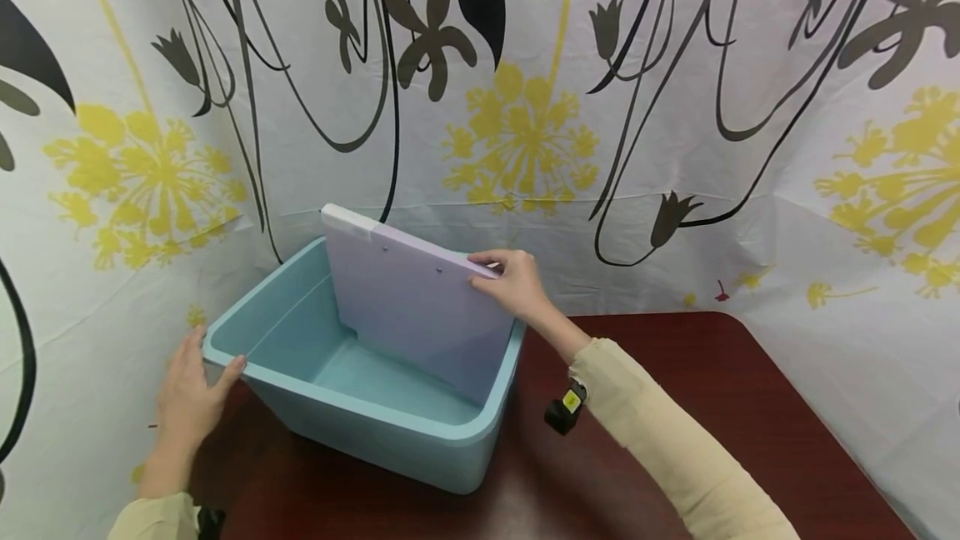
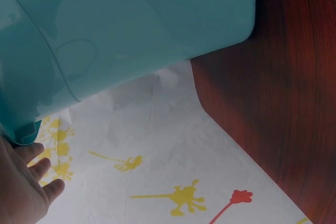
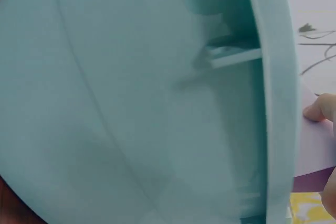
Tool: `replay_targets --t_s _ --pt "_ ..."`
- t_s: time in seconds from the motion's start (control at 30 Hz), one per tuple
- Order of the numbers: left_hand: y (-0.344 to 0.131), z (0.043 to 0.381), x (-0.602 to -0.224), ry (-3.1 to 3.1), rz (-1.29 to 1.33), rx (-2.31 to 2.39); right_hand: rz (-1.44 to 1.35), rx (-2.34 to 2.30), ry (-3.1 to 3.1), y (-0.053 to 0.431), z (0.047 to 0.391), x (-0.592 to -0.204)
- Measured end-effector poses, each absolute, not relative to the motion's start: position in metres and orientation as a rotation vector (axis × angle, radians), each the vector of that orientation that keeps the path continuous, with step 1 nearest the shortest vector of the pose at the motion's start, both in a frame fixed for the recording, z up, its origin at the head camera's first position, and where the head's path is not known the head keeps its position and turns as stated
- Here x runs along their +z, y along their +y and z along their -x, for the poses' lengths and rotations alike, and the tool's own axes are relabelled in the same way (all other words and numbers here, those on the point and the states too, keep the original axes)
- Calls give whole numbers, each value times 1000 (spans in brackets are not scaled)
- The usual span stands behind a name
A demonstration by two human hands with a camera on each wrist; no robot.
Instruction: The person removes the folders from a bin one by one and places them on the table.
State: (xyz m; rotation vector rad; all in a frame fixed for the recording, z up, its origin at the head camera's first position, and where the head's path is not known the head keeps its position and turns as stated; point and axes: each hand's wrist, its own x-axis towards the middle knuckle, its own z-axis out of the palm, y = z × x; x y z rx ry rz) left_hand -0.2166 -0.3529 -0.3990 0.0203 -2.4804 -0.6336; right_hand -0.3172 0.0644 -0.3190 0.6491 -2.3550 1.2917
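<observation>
A flat lavender panel [image 1: 427, 298], folder-like, with a white strip at its upper left corner and small dark dots below its top edge, stands tilted inside a light blue plastic tub [image 1: 360, 407]. My right hand [image 1: 513, 282] pinches the panel's top edge near its right end, thumb on the near face. In the right wrist view, the thumb and a finger show on the lavender panel [image 3: 315, 150] beyond the tub's rim [image 3: 278, 98]. My left hand [image 1: 191, 394] holds the tub's near left corner, thumb over the front rim; its fingers [image 2: 39, 169] show just below the rim.
The tub stands on a dark red-brown wooden table [image 1: 675, 407], whose right edge slants toward the front. A white cloth [image 1: 517, 15] printed with flowers hangs behind and at both sides. A small black wrist camera [image 1: 562, 413] sits at the right cuff.
</observation>
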Motion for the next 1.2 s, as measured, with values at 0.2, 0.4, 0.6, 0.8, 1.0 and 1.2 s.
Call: replay_targets --t_s 0.2,0.4,0.6,0.8,1.0,1.2 --pt "-353 216 -398 -2473 -18 -628 -601 1431 -2249 71 314 -311" --pt "-353 214 -397 -2483 -27 -615 -553 1536 -2091 75 311 -306" --pt "-353 213 -396 -2495 -31 -610 -477 1620 -1972 79 301 -295" --pt "-353 214 -397 -2492 -15 -610 -434 1656 -1866 84 277 -277" --pt "-353 215 -398 -2493 -19 -600 -412 1766 -1747 95 278 -282" --pt "-352 215 -397 -2503 -33 -585 -389 1800 -1634 105 283 -290"
